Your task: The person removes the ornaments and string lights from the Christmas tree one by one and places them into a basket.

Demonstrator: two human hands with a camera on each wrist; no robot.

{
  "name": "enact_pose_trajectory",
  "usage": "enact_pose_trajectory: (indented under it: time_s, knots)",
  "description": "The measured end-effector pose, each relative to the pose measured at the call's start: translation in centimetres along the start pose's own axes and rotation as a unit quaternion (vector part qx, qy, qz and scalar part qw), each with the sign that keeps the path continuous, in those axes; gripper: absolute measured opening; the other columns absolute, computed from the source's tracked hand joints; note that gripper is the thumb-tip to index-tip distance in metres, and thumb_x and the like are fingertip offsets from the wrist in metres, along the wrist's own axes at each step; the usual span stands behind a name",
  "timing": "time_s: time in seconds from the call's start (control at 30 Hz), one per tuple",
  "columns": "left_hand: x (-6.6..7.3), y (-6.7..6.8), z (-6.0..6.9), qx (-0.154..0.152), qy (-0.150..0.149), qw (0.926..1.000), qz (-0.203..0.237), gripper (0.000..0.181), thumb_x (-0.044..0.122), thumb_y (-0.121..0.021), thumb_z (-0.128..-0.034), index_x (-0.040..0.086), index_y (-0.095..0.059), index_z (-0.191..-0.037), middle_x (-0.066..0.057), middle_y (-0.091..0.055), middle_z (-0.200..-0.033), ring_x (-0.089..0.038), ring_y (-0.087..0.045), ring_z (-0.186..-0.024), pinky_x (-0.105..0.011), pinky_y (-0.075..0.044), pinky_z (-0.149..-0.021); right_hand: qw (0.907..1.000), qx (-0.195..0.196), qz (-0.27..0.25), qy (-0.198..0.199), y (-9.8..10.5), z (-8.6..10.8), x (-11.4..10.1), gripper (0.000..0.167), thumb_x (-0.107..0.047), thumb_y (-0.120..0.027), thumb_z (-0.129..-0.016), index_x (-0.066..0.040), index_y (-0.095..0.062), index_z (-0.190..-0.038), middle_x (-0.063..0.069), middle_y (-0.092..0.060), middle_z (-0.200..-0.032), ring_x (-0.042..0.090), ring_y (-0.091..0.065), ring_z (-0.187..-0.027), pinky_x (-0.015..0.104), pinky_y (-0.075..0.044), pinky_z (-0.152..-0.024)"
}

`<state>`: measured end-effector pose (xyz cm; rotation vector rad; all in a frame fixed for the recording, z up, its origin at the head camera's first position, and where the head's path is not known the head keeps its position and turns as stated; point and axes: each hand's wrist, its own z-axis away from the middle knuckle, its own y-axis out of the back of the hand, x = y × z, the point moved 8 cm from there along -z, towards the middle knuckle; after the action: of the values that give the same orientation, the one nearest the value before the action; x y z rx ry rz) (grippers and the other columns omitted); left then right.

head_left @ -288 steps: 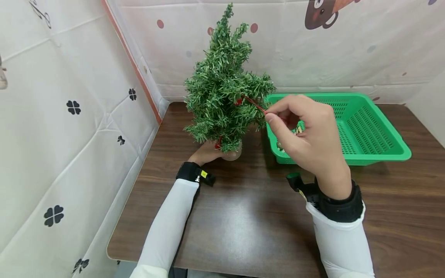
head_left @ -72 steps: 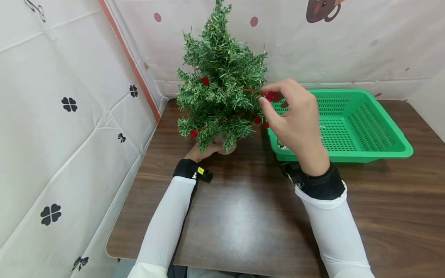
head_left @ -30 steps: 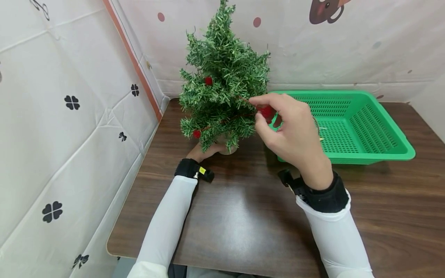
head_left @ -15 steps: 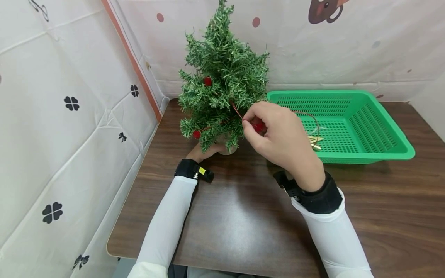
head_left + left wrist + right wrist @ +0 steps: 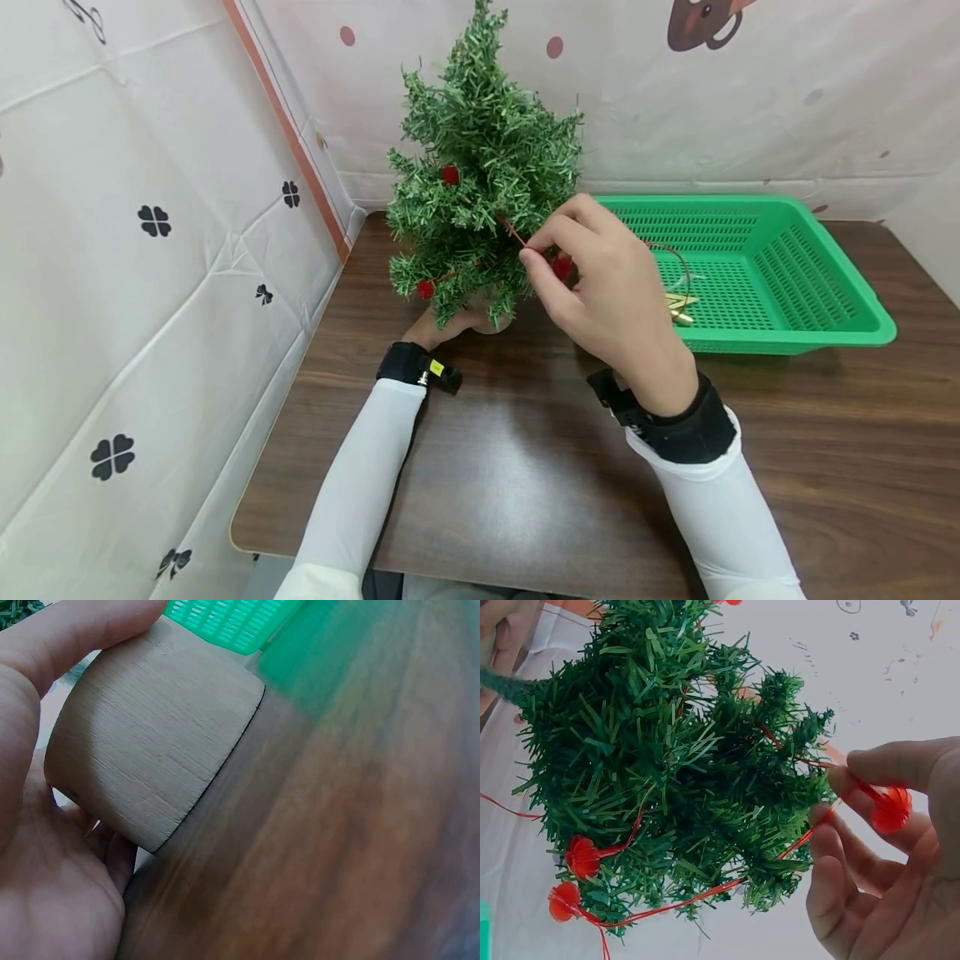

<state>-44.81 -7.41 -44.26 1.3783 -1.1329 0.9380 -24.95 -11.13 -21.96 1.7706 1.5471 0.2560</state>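
Note:
A small artificial Christmas tree (image 5: 487,142) stands upright on a round wooden base (image 5: 150,735). My left hand (image 5: 442,330) grips that base, thumb over the near side and fingers behind it in the left wrist view. With thumb and forefinger, my right hand (image 5: 611,292) pinches the thin red cord of a garland (image 5: 694,898) at the tree's right side. One round red ornament (image 5: 891,810) hangs beside those fingers. More red ornaments, such as a red ball (image 5: 449,175), show among the branches. Foliage hides part of the cord.
Right of the tree, a green plastic basket (image 5: 787,337) stands on the brown wooden table (image 5: 487,467). Gold-coloured pieces (image 5: 678,307) lie in it, and a loop of red cord hangs over them. White patterned sheets (image 5: 187,333) cover the walls behind and left.
Over the last second my right hand moves left toward the tree, then stays nearly still, the cord still pinched. Since the oldest frame, more red ornaments show on the front. My left hand keeps its place.

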Motion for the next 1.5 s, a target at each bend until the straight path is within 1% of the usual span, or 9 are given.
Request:
enact_pose_trajectory:
  time_s: [0.17,0.33,0.47,0.53,0.7,1.0,1.17,1.33,1.5]
  knots:
    - [0.3,0.0,0.1,-0.002,-0.005,1.0,0.007,0.064,0.003,-0.071,-0.0929,0.009,-0.046,-0.152,-0.012,-0.047,-0.154,-0.03,-0.044,-0.144,-0.05,-0.038,-0.118,0.9995,0.002,-0.028,0.011,-0.2,0.0,-0.4,0.014,-0.018,-0.064,-0.101,-0.01,-0.072,-0.094,0.002,-0.064,-0.084,0.013,-0.05,-0.068,0.028,-0.039,-0.062]
    - [0.3,0.1,0.0,-0.002,-0.005,1.0,0.006,0.066,0.003,-0.07,-0.093,0.011,-0.045,-0.153,-0.011,-0.047,-0.155,-0.028,-0.043,-0.144,-0.049,-0.037,-0.119,0.9969,0.043,-0.062,0.023,0.2,-0.2,-0.5,0.012,-0.014,-0.065,-0.1,-0.007,-0.073,-0.095,0.004,-0.062,-0.078,0.018,-0.045,-0.072,0.033,-0.034,-0.071]
    - [0.0,-0.1,-0.1,-0.005,-0.005,0.9999,0.015,0.065,0.004,-0.069,-0.094,0.013,-0.045,-0.154,-0.009,-0.047,-0.155,-0.026,-0.044,-0.144,-0.051,-0.037,-0.118,0.9956,0.062,-0.048,0.052,0.5,-0.3,-0.9,0.014,-0.015,-0.064,-0.1,-0.007,-0.074,-0.092,0.006,-0.062,-0.075,0.019,-0.047,-0.072,0.037,-0.035,-0.082]
    - [-0.2,-0.2,-0.1,-0.005,-0.002,0.9999,0.014,0.064,0.006,-0.07,-0.0944,0.015,-0.046,-0.153,-0.006,-0.048,-0.155,-0.025,-0.044,-0.144,-0.05,-0.039,-0.117,0.9956,0.061,-0.048,0.052,0.5,-0.2,-0.9,0.015,-0.014,-0.064,-0.1,-0.007,-0.073,-0.091,0.005,-0.061,-0.074,0.018,-0.048,-0.072,0.036,-0.037,-0.081]
    - [-0.4,-0.3,-0.1,-0.005,0.001,0.9998,0.019,0.064,0.006,-0.07,-0.0941,0.017,-0.047,-0.152,-0.006,-0.05,-0.153,-0.026,-0.047,-0.142,-0.049,-0.043,-0.114,0.9974,0.041,-0.045,0.037,0.2,0.0,-0.7,0.014,-0.014,-0.063,-0.1,-0.006,-0.072,-0.092,0.006,-0.064,-0.079,0.016,-0.052,-0.072,0.03,-0.039,-0.067]
    - [0.0,-0.3,-0.1,-0.013,-0.01,0.9993,0.034,0.055,0.001,-0.068,-0.0947,0.008,-0.053,-0.147,-0.014,-0.055,-0.148,-0.033,-0.05,-0.138,-0.051,-0.043,-0.113,0.9964,-0.006,-0.071,0.047,-0.3,-0.1,-0.7,0.011,-0.014,-0.065,-0.099,-0.006,-0.073,-0.098,0.002,-0.062,-0.079,0.01,-0.046,-0.061,0.023,-0.036,-0.058]
    - [0.1,-0.3,-0.1,-0.01,-0.019,0.9994,0.026,0.051,0.0,-0.067,-0.095,0.006,-0.055,-0.144,-0.014,-0.057,-0.145,-0.031,-0.053,-0.135,-0.049,-0.045,-0.112,0.9948,-0.063,-0.071,0.036,-1.0,0.2,-0.9,0.016,-0.014,-0.067,-0.098,-0.008,-0.071,-0.112,-0.002,-0.062,-0.076,0.008,-0.041,-0.058,0.024,-0.034,-0.056]
    - [-0.3,-0.1,-0.2,-0.002,-0.017,0.9998,0.013,0.053,0.004,-0.067,-0.0958,0.01,-0.052,-0.147,-0.008,-0.054,-0.147,-0.024,-0.051,-0.135,-0.048,-0.043,-0.113,0.9909,-0.102,-0.071,0.052,-1.4,0.3,-1.2,0.029,-0.009,-0.067,-0.095,-0.008,-0.067,-0.124,-0.002,-0.064,-0.081,0.008,-0.05,-0.066,0.026,-0.039,-0.061]
    - [-1.5,0.1,-0.7,-0.001,-0.024,0.9997,0.009,0.055,0.008,-0.068,-0.0961,0.019,-0.052,-0.148,0.0,-0.054,-0.147,-0.018,-0.051,-0.136,-0.046,-0.044,-0.112,0.9884,-0.091,-0.087,0.085,-1.2,0.0,-1.3,0.033,-0.012,-0.074,-0.092,-0.008,-0.067,-0.124,0.003,-0.068,-0.099,0.019,-0.058,-0.092,0.035,-0.044,-0.081]
